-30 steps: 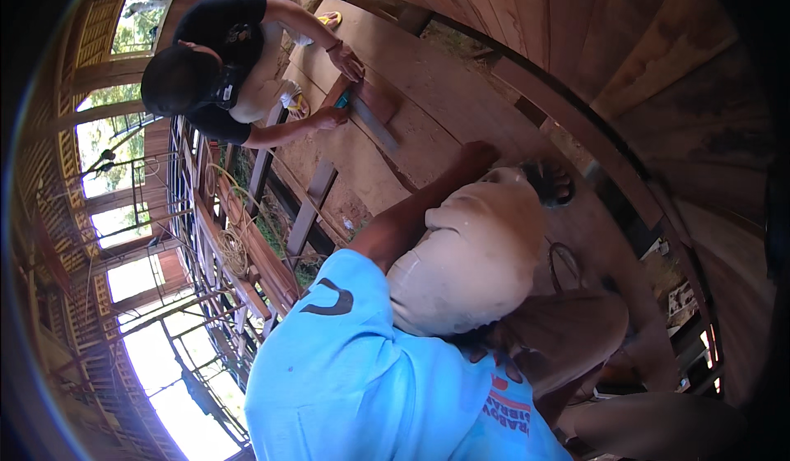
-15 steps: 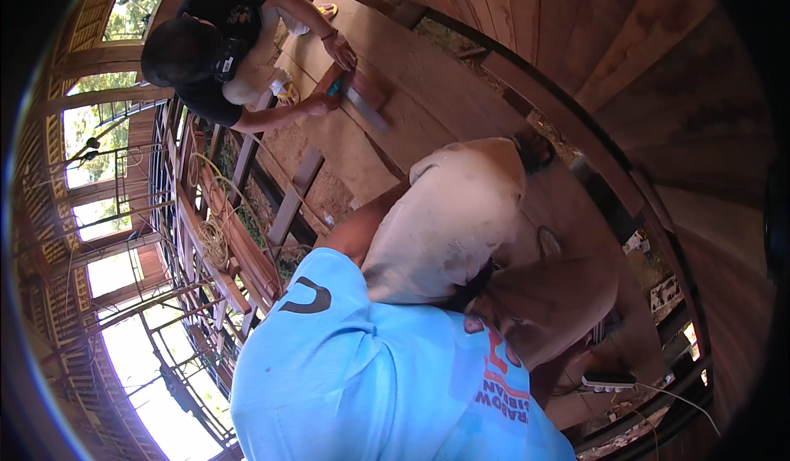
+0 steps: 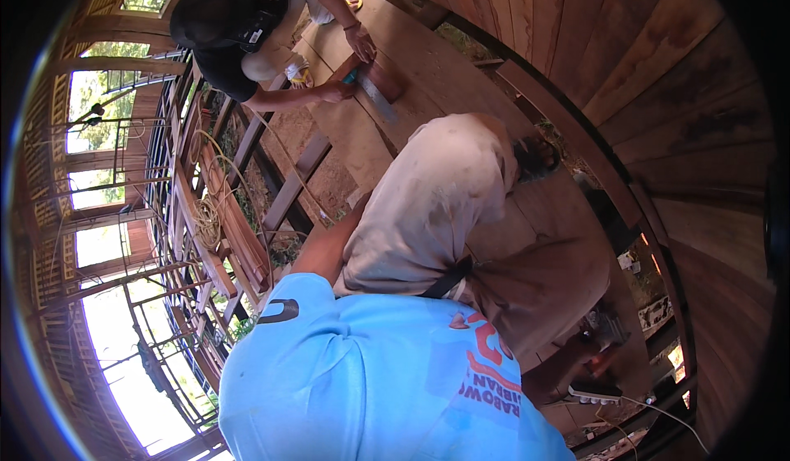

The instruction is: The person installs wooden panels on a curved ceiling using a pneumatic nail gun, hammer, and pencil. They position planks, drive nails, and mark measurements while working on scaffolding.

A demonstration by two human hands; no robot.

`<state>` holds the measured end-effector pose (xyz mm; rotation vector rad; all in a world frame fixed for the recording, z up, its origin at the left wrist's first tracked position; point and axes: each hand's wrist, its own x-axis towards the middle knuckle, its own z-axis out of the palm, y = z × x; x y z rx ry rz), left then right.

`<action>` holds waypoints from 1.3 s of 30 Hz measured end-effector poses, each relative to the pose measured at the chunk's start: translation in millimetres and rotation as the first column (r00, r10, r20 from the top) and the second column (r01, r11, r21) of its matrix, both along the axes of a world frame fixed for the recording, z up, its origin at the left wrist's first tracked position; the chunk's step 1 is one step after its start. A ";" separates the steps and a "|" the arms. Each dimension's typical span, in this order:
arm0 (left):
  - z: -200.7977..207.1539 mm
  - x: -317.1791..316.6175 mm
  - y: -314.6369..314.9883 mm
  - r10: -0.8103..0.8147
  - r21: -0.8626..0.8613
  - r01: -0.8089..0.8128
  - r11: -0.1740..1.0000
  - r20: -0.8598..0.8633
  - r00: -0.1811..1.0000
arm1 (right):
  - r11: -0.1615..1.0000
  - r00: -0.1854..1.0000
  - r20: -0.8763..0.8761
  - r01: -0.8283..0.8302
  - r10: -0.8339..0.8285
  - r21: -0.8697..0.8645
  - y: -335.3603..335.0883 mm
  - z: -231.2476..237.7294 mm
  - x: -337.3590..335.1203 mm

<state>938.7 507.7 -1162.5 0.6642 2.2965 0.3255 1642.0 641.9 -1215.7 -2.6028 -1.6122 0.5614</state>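
While the view has tilted since the earlier frame, the co-worker in black now sits higher, at 11 o'clock, one hand (image 3: 362,43) flat on the plank (image 3: 428,66), the other hand (image 3: 336,92) at a metal square (image 3: 380,99) (grip unclear). Wearer's left forearm (image 3: 329,243) reaches down; own fingers hidden, cannot tell. Blue shirt (image 3: 370,379) smooth, beige trousers (image 3: 428,206) dusty.

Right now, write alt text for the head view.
A person in a blue shirt and beige trousers crouches on wooden planks. Beyond, a co-worker in black holds a metal ruler against a board.
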 end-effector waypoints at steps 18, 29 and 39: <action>-2.5 -36.6 86.4 -0.362 0.100 0.381 0.919 -0.169 0.917 | 0.946 0.864 -0.470 0.284 -0.182 0.155 -38.7 -32.0 26.0; -24.6 -46.2 2.2 0.099 0.061 -0.097 0.993 -0.026 0.995 | 0.958 0.741 -0.633 0.287 -0.227 -0.007 30.4 3.1 74.4; -52.7 -114.6 65.9 0.394 0.089 -0.412 0.907 0.165 0.904 | 0.975 0.887 -0.404 -0.185 0.221 0.126 60.0 -72.3 30.6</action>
